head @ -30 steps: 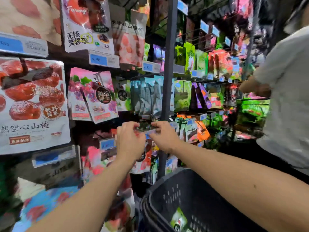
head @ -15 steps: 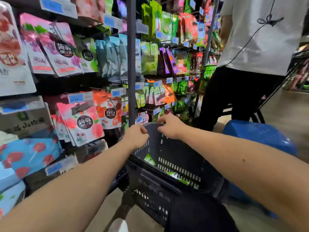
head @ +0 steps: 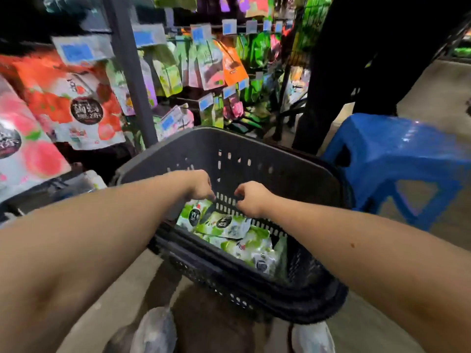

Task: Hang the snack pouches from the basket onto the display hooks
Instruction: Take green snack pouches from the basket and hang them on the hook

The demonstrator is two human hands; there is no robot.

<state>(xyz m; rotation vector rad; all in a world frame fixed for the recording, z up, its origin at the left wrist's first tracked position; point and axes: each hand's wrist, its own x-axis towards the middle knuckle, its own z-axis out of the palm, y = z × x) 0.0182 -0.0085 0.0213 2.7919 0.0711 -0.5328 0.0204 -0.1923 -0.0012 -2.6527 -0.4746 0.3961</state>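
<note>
Inside the dark slotted plastic basket (head: 280, 174), the left hand (head: 200, 186) is meeting the top green-and-white foil snack pouch (head: 195, 215), grip unclear; the right hand (head: 252, 198) is hovering loosely curled, empty. Pinching the pouch's header should ease hooking.

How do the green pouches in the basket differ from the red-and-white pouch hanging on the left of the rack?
The green pouches lie loose and overlapping in the basket; the red-and-white pouch hangs upright on the rack. The green pouches show green and white, while the red-and-white pouch shows red and orange on white. Both carry a dark round label.
</note>
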